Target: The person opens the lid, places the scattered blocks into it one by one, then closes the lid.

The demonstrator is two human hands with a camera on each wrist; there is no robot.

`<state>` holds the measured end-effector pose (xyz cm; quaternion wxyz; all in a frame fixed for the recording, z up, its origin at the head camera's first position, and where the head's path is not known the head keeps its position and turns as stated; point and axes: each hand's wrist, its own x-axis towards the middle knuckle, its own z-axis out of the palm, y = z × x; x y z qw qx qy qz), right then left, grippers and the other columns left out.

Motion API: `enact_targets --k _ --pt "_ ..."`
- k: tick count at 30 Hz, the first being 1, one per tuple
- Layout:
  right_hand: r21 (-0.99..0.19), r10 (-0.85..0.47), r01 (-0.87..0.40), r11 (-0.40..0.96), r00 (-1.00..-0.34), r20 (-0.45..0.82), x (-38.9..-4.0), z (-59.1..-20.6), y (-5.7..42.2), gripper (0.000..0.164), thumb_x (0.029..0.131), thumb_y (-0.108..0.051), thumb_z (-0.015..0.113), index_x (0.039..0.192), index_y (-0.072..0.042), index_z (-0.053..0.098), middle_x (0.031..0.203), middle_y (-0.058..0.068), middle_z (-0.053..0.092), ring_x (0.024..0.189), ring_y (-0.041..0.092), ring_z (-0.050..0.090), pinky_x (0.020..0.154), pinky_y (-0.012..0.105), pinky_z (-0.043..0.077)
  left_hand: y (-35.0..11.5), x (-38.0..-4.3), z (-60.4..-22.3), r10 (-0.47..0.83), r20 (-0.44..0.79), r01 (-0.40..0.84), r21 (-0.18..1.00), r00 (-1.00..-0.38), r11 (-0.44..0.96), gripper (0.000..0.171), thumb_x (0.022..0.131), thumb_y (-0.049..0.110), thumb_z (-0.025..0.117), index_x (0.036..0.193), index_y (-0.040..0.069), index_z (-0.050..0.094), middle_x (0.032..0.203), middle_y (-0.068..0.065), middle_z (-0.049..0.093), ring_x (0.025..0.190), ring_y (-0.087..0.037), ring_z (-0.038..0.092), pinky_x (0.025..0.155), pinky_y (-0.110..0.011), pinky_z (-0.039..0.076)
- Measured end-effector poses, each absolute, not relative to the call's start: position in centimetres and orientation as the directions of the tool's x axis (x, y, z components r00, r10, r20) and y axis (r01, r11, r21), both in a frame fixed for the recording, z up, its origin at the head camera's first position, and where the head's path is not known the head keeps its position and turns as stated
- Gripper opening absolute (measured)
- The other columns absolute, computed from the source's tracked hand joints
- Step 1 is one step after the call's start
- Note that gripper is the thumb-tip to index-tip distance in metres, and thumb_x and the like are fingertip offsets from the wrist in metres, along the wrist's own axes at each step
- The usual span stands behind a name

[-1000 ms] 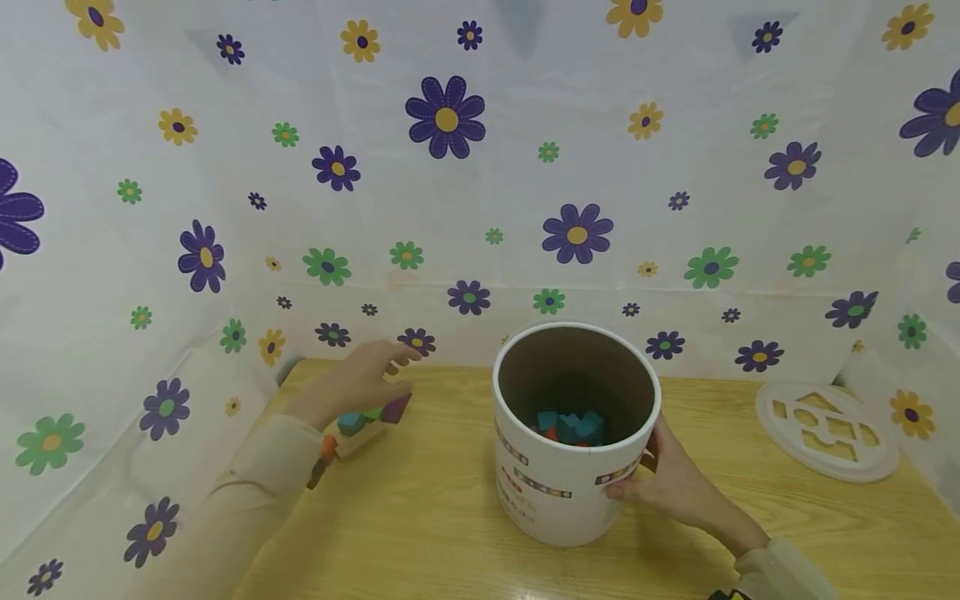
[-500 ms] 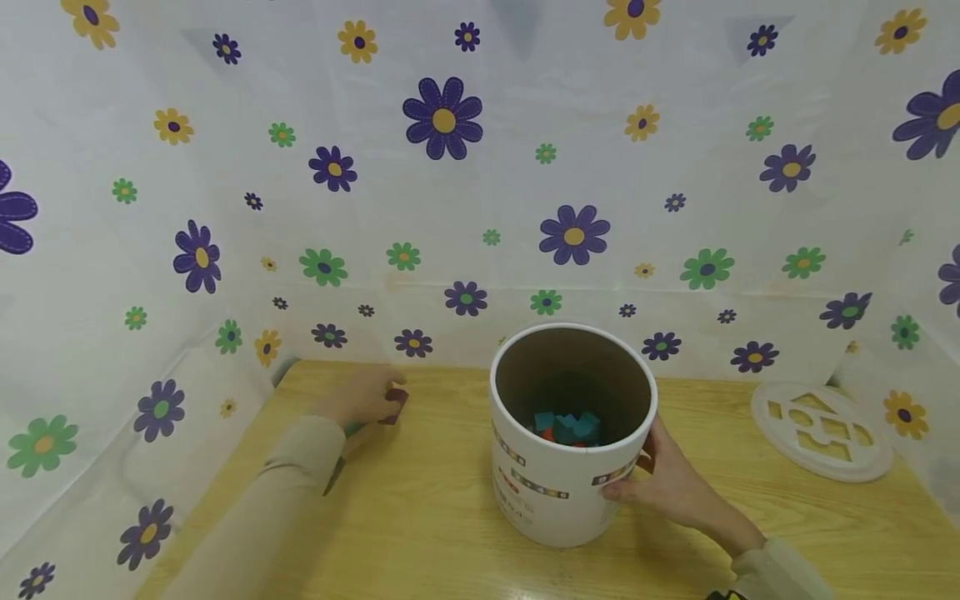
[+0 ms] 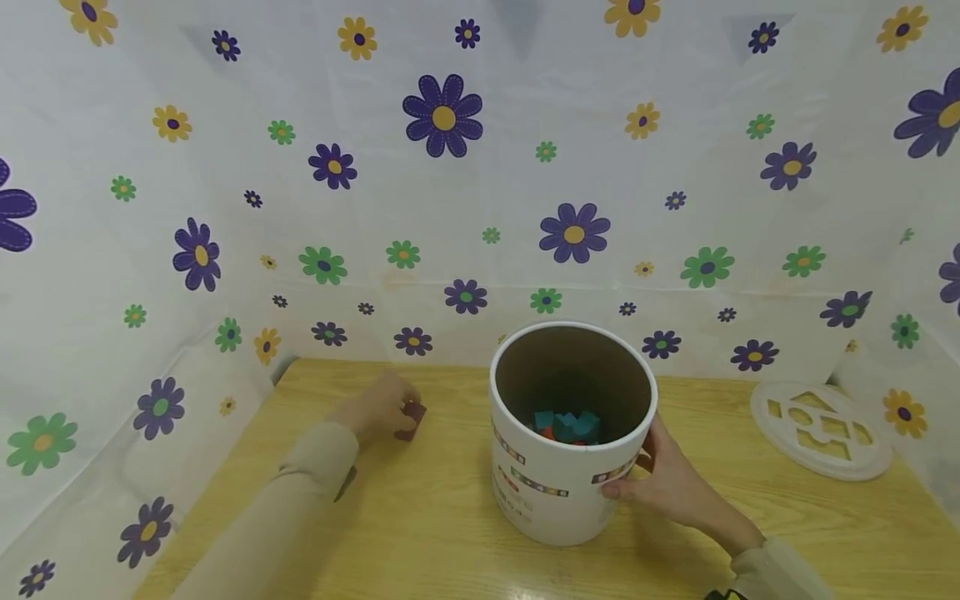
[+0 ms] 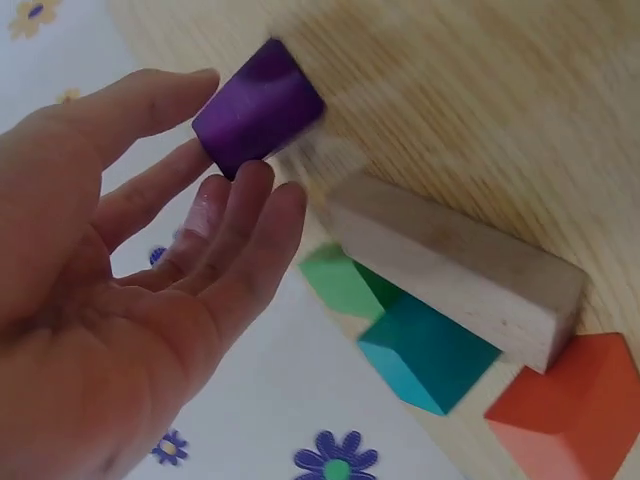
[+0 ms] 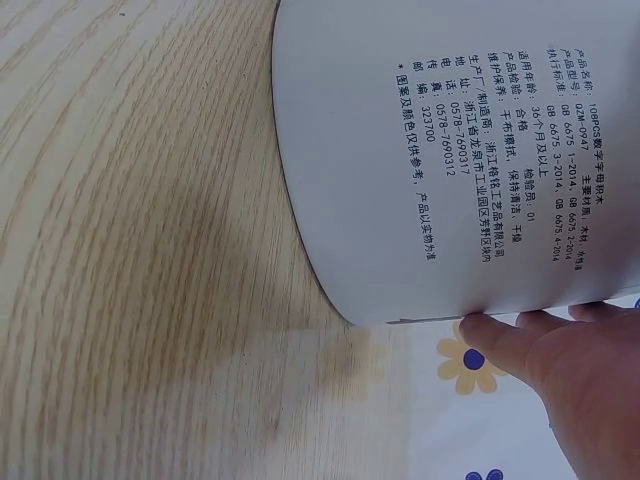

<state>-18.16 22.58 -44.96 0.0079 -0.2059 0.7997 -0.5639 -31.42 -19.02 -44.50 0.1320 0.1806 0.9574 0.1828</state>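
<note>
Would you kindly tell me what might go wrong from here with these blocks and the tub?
The purple block, held near its edges by the left hand, might slip. That hand could nudge the plain wooden block nearby. The white tub, held at one side by the right hand, might shift if bumped.

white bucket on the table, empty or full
Partly full: teal and red blocks lie inside the white bucket, well below its rim.

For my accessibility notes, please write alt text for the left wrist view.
The left hand's grip holds a purple block. On the wooden tabletop nearby, a plain wooden bar lies beside a green block, a teal block and an orange block; flowered sheeting shows past the hand.
</note>
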Motion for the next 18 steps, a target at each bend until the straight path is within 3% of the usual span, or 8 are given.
enact_targets --k 7,18 --pt "-0.903 -0.332 -0.321 0.285 -0.917 0.221 -18.2 -45.0 22.5 0.108 0.081 -0.018 0.086 0.162 -0.019 0.014 0.155 0.022 0.036 0.135 0.051 0.044 0.102 0.071 0.048 -17.6 -29.7 -44.4 0.469 -0.178 0.364 0.421 -0.865 0.831 0.026 0.081 0.003 0.080 0.106 0.001 0.072 0.105 -0.013 0.070 0.091 -0.020 0.065 0.082 -0.034 0.061" --pt "-0.909 -0.309 -0.289 0.299 -0.931 0.194 -18.1 -45.1 22.5 0.110 0.080 -0.018 0.086 0.162 -0.020 0.012 0.158 0.020 0.033 0.138 0.049 0.041 0.106 0.072 0.045 -17.1 -29.1 -45.4 0.447 -0.167 0.348 0.415 -0.879 0.841 0.025 0.081 0.000 0.080 0.104 0.005 0.072 0.100 -0.009 0.072 0.090 -0.017 0.065 0.082 -0.032 0.061"
